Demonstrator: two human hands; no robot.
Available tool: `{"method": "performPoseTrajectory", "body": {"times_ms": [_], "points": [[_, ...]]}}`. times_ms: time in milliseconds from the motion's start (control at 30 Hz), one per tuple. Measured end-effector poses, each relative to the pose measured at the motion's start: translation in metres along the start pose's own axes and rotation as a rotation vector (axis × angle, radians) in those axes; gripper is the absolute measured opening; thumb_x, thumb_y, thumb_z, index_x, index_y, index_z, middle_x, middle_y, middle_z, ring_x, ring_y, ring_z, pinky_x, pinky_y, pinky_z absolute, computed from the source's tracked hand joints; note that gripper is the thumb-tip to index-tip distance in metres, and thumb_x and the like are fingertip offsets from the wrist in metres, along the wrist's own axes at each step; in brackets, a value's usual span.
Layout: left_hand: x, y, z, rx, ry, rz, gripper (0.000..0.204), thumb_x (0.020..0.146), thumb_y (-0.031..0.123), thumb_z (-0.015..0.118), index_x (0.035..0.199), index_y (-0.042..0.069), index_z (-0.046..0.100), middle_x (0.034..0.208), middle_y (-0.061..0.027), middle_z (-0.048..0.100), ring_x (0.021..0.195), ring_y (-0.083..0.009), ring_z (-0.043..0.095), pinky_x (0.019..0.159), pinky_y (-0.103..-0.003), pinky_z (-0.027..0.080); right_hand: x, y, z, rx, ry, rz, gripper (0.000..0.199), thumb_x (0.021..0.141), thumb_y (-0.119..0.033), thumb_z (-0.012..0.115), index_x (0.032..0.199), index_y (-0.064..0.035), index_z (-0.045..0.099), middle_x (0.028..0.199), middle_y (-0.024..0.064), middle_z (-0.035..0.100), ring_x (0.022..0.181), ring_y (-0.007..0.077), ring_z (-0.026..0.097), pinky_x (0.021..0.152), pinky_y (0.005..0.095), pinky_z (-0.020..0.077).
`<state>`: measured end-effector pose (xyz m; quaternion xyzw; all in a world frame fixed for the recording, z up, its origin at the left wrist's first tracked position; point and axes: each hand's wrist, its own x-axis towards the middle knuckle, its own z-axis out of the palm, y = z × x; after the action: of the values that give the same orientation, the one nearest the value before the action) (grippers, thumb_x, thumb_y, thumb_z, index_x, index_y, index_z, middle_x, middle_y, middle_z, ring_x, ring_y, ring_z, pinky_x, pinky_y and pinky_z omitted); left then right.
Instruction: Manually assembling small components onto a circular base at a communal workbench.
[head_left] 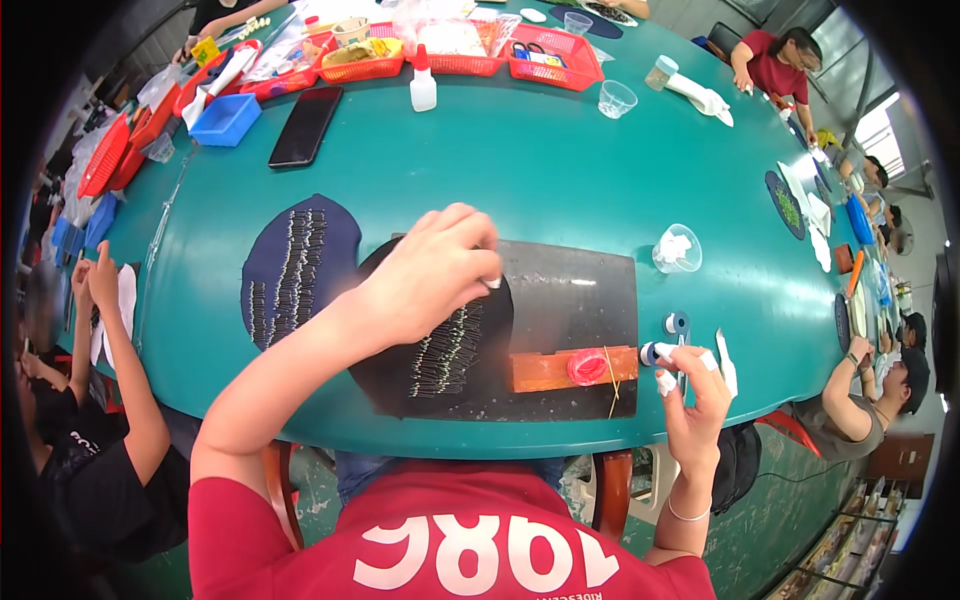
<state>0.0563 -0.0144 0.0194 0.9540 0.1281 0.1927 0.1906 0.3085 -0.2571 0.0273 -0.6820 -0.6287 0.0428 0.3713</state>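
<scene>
Pins (448, 352) just below left hand (425, 275)

The table (560, 170) is teal; on it a black mat (575, 290) carries an orange wooden block (545, 370) with a red ring (586, 368); left of the mat lies a navy cloth (335, 235) striped with rows of pale pins (295, 270); beyond it, red baskets (545, 50) and a blue tray (224, 120).
</scene>
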Motion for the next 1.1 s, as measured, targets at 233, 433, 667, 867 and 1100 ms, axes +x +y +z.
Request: {"method": "performPoseTrajectory", "body": {"times_ms": [233, 433, 667, 867, 1100], "points": [[0.024, -0.007, 0.013, 0.011, -0.266, 0.027, 0.019, 0.075, 0.007, 0.075, 0.09, 0.009, 0.064, 0.11, -0.0064, 0.051, 0.118, -0.026, 0.044, 0.101, -0.042, 0.033, -0.007, 0.006, -0.003, 0.041, -0.046, 0.014, 0.038, 0.075, 0.011, 0.068, 0.112, 0.0025, 0.062, 0.098, 0.0142, 0.065, 0.085, 0.0243, 0.064, 0.075, 0.0311, 0.0515], [0.029, -0.01, 0.014, -0.012, -0.318, 0.025, 0.015, 0.077, 0.008, 0.074, 0.088, 0.008, 0.064, 0.106, -0.0058, 0.05, 0.116, -0.0248, 0.044, 0.1, -0.043, 0.032, 0.014, 0.003, 0.0, 0.053, -0.208, -0.037, 0.063, 0.062, 0.003, 0.079, 0.121, 0.0025, 0.058, 0.104, 0.0139, 0.061, 0.091, 0.0271, 0.06, 0.08, 0.036, 0.0505], [0.032, -0.011, 0.023, -0.005, -0.267, 0.043, 0.013, 0.078, 0.008, 0.073, 0.088, 0.008, 0.064, 0.107, -0.006, 0.051, 0.117, -0.0248, 0.044, 0.101, -0.043, 0.031, 0.034, -0.009, 0.005, -0.101, -0.411, -0.145, 0.071, 0.057, -0.007, 0.084, 0.123, -0.0015, 0.058, 0.111, 0.0139, 0.054, 0.102, 0.0327, 0.054, 0.081, 0.0403, 0.0481], [0.038, -0.008, 0.027, -0.014, -0.255, 0.067, 0.013, 0.079, 0.008, 0.072, 0.088, 0.008, 0.063, 0.106, -0.0062, 0.051, 0.116, -0.0245, 0.044, 0.101, -0.044, 0.031, 0.037, -0.006, 0.008, -0.116, -0.42, -0.221, 0.068, 0.059, -0.006, 0.083, 0.122, -0.0016, 0.057, 0.111, 0.014, 0.053, 0.102, 0.035, 0.055, 0.082, 0.0421, 0.0485], [0.034, -0.013, 0.028, -0.054, -0.225, 0.061, 0.016, 0.077, 0.008, 0.073, 0.088, 0.009, 0.061, 0.105, -0.0055, 0.051, 0.113, -0.0257, 0.046, 0.099, -0.044, 0.032, 0.038, 0.001, 0.007, -0.065, -0.419, -0.191, 0.069, 0.058, -0.007, 0.084, 0.122, -0.0015, 0.057, 0.112, 0.0147, 0.053, 0.103, 0.036, 0.054, 0.083, 0.0428, 0.0488]]}}
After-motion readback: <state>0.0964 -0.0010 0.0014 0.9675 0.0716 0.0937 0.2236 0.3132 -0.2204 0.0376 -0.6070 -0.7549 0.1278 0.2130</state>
